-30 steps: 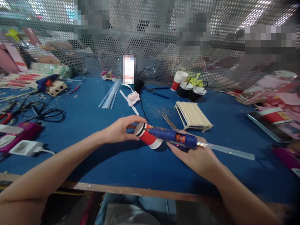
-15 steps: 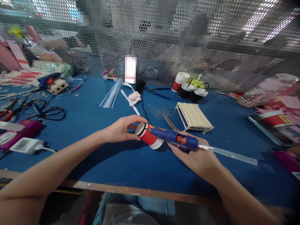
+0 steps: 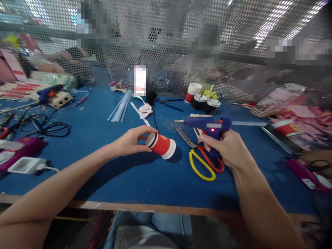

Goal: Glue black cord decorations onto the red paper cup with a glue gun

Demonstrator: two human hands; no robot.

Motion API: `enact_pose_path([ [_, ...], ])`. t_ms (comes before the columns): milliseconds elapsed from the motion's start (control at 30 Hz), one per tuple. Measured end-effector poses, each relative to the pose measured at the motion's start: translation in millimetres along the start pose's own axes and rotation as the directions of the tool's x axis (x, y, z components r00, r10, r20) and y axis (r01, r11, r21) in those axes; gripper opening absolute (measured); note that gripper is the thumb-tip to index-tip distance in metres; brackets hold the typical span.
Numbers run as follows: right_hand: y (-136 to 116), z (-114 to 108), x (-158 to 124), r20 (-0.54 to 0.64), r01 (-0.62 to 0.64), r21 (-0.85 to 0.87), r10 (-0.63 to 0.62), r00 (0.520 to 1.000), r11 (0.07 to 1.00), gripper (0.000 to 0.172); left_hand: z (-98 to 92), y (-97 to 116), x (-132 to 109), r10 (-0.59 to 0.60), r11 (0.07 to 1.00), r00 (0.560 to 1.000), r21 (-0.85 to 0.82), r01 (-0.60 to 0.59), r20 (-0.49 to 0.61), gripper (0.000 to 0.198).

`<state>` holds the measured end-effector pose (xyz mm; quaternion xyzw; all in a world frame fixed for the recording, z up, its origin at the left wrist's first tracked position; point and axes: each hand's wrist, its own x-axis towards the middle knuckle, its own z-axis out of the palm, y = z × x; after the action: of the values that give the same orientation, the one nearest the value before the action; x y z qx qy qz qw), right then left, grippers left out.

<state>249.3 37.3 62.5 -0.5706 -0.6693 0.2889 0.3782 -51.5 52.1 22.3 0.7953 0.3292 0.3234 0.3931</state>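
Centre: my left hand point(image 3: 133, 141) grips cup point(image 3: 162, 145), best held steady; centre-right: my right hand point(image 3: 230, 147) grasps glue gun point(image 3: 199, 122)

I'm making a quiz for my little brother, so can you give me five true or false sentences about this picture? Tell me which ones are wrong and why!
1. The right hand is holding a blue glue gun. True.
2. The scissors on the blue table have one yellow handle and one red handle. True.
3. The left hand is holding the scissors. False: it is holding a red-and-white cup.
4. The tip of the glue gun is poking into the cup. False: the tip is apart from the cup.
5. A little red light is glowing on the glue gun. True.
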Motion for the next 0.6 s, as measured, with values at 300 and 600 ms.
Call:
enact_pose_path([
  [300, 41, -22, 64, -0.298, -0.305, -0.696, 0.125, 0.946, 0.65, 0.045, 1.1, 8, -4, 0.028, 0.99, 1.0, 0.14, -0.028, 0.003, 0.051],
  [600, 41, -5, 55, -0.326, -0.175, -0.74, -0.119, 0.938, 0.65, 0.038, 1.1, 13, -7, 0.112, 0.971, 0.993, 0.208, -0.12, 0.047, 0.051],
])
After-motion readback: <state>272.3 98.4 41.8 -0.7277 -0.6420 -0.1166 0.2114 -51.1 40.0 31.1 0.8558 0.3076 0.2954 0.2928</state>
